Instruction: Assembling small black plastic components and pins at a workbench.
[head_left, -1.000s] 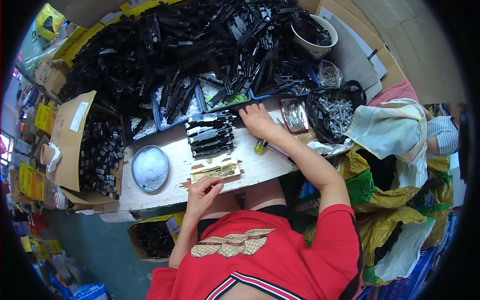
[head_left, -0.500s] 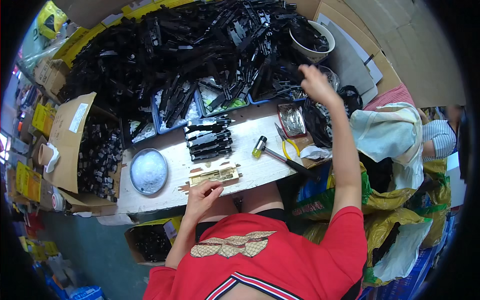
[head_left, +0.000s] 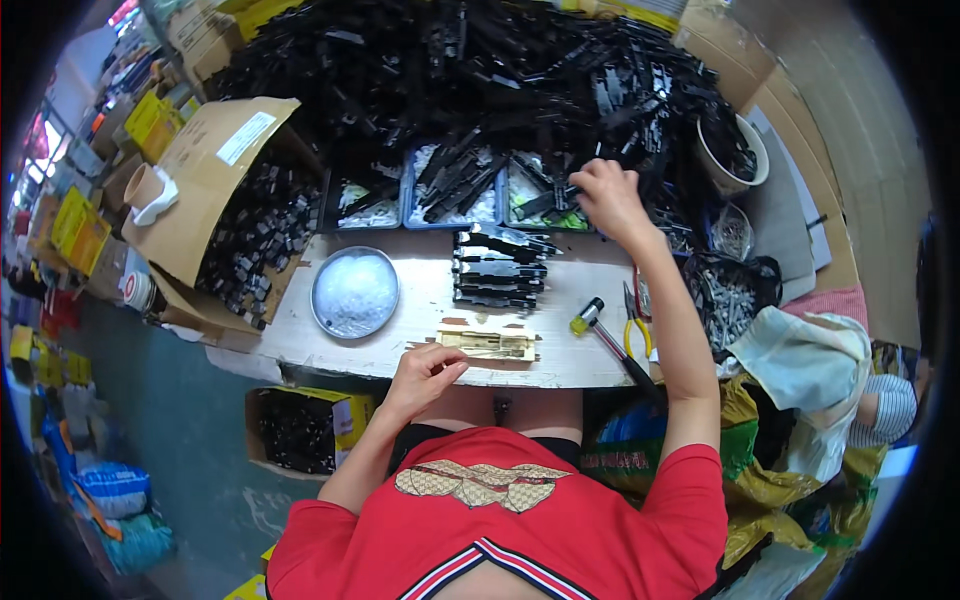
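My left hand (head_left: 425, 378) rests at the table's front edge, beside the left end of a small cream-coloured block (head_left: 488, 346) with a slot in it. Thumb and forefinger are pressed together there; whatever they may hold is too small to make out. My right hand (head_left: 612, 203) is stretched forward over the right end of a blue tray (head_left: 548, 228) holding black parts and white and green pieces. Its fingers are curled in, and I cannot make out what is in them. Between the block and the trays lies a neat stack of long black parts (head_left: 500, 268).
A large heap of black parts (head_left: 430, 80) fills the back. Left stand a round metal dish (head_left: 356, 292) and a cardboard box (head_left: 215, 175) of small black pieces. Right lie a hammer (head_left: 615, 345), yellow-handled pliers (head_left: 636, 330), a black bag of metal pieces (head_left: 735, 305) and a white bowl (head_left: 760, 160).
My right hand has moved left, from near the white bowl to the right end of the blue tray. My left hand stays by the cream block. The whole view has shifted.
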